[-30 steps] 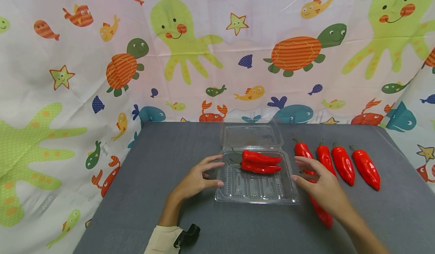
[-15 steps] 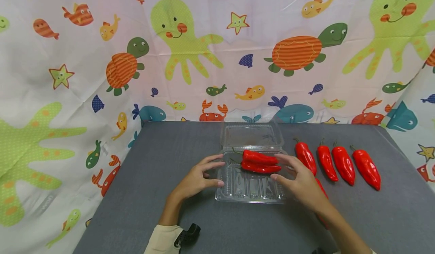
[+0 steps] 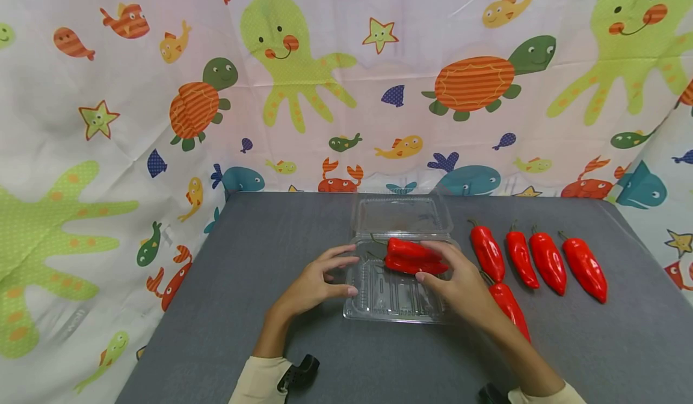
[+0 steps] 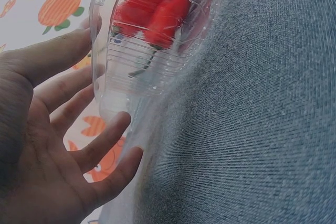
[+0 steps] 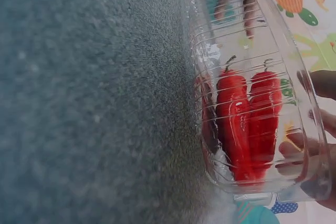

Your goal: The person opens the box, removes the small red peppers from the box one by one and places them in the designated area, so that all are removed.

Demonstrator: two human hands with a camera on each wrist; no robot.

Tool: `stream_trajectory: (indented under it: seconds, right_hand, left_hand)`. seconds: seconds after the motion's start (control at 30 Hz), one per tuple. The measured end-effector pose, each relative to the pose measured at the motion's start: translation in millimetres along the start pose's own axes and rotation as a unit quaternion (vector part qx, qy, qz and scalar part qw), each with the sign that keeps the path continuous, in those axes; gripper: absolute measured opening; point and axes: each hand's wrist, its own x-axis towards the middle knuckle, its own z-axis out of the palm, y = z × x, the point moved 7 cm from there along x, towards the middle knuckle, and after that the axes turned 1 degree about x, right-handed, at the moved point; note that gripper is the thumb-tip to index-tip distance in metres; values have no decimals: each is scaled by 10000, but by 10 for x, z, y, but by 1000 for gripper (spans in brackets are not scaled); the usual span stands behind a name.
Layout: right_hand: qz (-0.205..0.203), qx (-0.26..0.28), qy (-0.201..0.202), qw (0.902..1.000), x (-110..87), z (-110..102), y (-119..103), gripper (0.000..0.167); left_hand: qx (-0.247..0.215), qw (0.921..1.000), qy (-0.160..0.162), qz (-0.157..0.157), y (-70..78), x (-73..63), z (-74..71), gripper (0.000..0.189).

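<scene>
A clear plastic clamshell box lies on the table with its lid laid back. Two red peppers with green stems lie side by side in its far half, stems to the left. My left hand stays at the box's left edge, fingers spread and holding nothing; in the left wrist view its fingertips are near the wall. Over the box's right side reaches my right hand, thumb and fingers apart about the pepper tips. The right wrist view shows its fingers beyond the clear wall; contact is unclear.
Several more red peppers lie to the right of the box, stems away from me. One pepper lies nearer, beside my right forearm. A sea-animal cloth hangs behind the grey table.
My right hand has moved left, from beside the box's right edge to over the pepper tips inside. My left hand and the peppers appear unmoved.
</scene>
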Motion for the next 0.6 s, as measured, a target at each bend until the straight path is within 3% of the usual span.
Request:
stream_trajectory:
  seconds: [0.2, 0.6]
  right_hand:
    - [-129, -85, -12, 9999, 70, 48, -2, 66]
    - [-6, -156, -186, 9997, 191, 156, 49, 66]
  left_hand:
    - [-42, 10000, -15, -5, -4, 5, 0, 65]
    - [-101, 9999, -13, 10, 27, -10, -2, 64]
